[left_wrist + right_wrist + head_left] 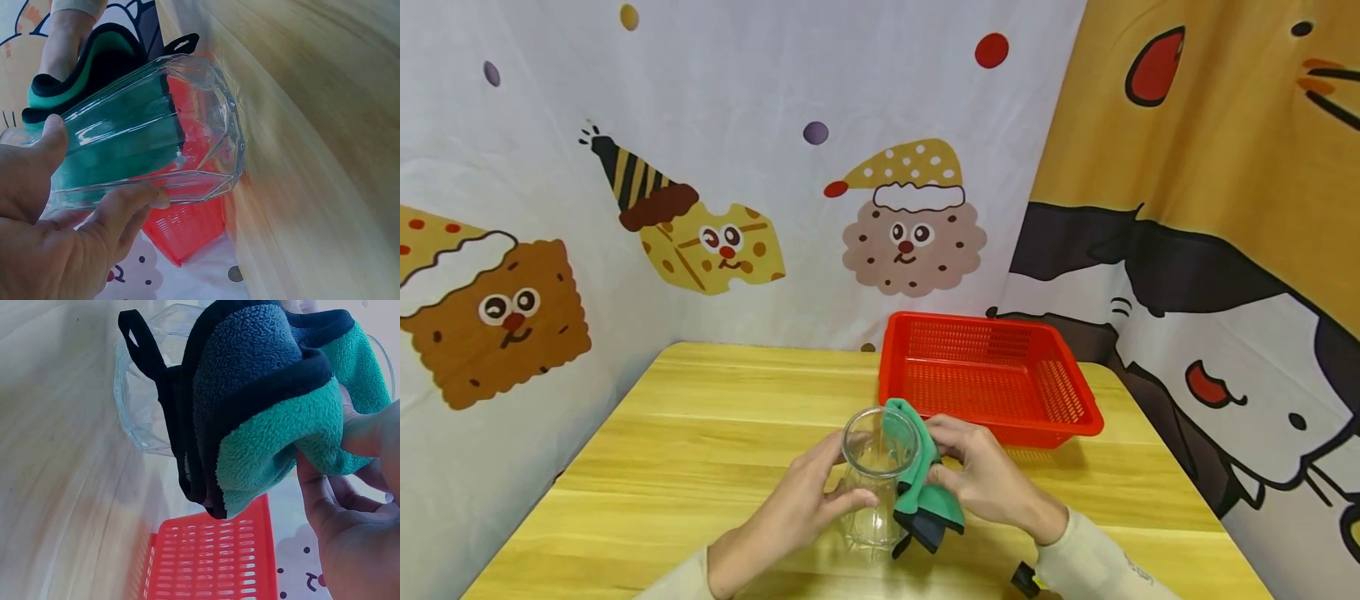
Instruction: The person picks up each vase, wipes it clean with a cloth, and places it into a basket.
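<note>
A clear faceted glass jar or vase (871,521) stands mouth up at the front middle of the wooden table. My left hand (805,496) grips it from the left, thumb and fingers round its side. In my right hand (985,479) a green and dark grey cloth (916,487) with black edging is pinched between thumb and fingers. The cloth lies against the glass's right side, up at the rim; whether any of it is inside I cannot tell. In the right wrist view, the cloth (275,434) hangs folded with a black loop, covering much of the glass.
A red plastic basket (966,379) with slotted walls sits at the back right of the table (722,433), behind my right hand. A small black and yellow object (1025,578) lies near my right sleeve. Cartoon-printed curtains (737,100) stand behind the table and along its sides.
</note>
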A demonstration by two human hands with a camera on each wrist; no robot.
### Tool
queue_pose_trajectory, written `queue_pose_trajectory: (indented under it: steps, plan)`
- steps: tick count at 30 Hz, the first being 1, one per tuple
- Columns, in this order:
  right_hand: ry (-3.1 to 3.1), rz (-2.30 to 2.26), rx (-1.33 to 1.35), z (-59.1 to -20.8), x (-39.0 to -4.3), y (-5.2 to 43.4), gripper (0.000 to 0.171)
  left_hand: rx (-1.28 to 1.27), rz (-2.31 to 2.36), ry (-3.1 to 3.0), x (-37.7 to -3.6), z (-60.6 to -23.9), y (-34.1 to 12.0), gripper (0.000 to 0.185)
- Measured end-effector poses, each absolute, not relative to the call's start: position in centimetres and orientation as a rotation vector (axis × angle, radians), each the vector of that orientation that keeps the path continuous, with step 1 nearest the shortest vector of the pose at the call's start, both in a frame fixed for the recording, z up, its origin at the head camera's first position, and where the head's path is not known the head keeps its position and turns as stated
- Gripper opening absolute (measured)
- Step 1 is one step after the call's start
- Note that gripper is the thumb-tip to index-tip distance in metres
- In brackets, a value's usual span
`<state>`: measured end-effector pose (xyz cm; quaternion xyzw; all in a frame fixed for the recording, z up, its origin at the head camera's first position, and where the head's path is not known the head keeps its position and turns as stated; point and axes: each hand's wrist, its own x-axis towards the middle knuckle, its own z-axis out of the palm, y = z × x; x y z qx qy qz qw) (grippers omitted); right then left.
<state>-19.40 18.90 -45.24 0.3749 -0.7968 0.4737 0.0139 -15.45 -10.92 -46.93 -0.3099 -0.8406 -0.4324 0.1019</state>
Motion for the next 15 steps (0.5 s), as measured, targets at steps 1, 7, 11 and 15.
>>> queue_pose_trajectory:
  steps: [1,7,11,15]
  plan:
    - [-2.478,1.49,1.164,-45.2,-19.41,18.91,0.043,-0.915,-1.271,-2.484,-15.44,-46.91,-10.93,0.076]
    - [-2.45,1.578,1.149,-45.22,-19.49,19.06,0.038,-0.92,-1.259,-2.482,-15.4,-46.93,-10.87,0.077]
    - [-2.426,1.616,1.142,-45.27,-19.59,19.22,0.039,-0.919,-1.244,-2.476,-15.37,-46.96,-10.81,0.076]
    - [-2.394,1.641,1.143,-45.21,-19.78,19.3,0.038,-0.921,-1.256,-2.47,-15.4,-46.92,-10.78,0.077]
